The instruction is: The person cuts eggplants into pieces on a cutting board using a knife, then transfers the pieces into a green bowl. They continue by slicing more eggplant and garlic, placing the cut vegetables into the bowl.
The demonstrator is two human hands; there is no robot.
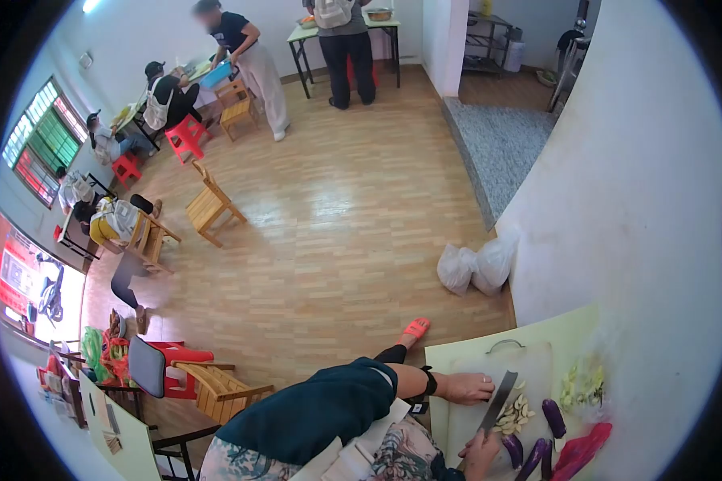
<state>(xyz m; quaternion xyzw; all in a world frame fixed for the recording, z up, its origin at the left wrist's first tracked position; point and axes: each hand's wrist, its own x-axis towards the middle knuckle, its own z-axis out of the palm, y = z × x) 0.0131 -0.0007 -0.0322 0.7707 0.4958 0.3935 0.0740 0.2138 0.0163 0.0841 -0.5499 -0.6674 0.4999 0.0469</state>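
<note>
At the lower right, a white cutting board [465, 421] lies on a pale green table [449, 358]. My right hand [480, 453] is wrapped round the handle of a knife [499, 401], whose blade points up over the board. Left of the blade, my left hand [467, 388] rests on the board with its fingers curled together; what is under them is hidden. Pale cut pieces [515, 415] lie in a pile right of the blade. Several purple eggplants [553, 417] lie beside and below the pile, one with a pale cut end.
A clear bag of pale green pieces [583, 386] and a pink bag [583, 453] lie at the board's right, near the wall. White bags [492, 263] stand on the floor beyond the table. Several people work at tables farther off; wooden chairs [212, 204] stand at the left.
</note>
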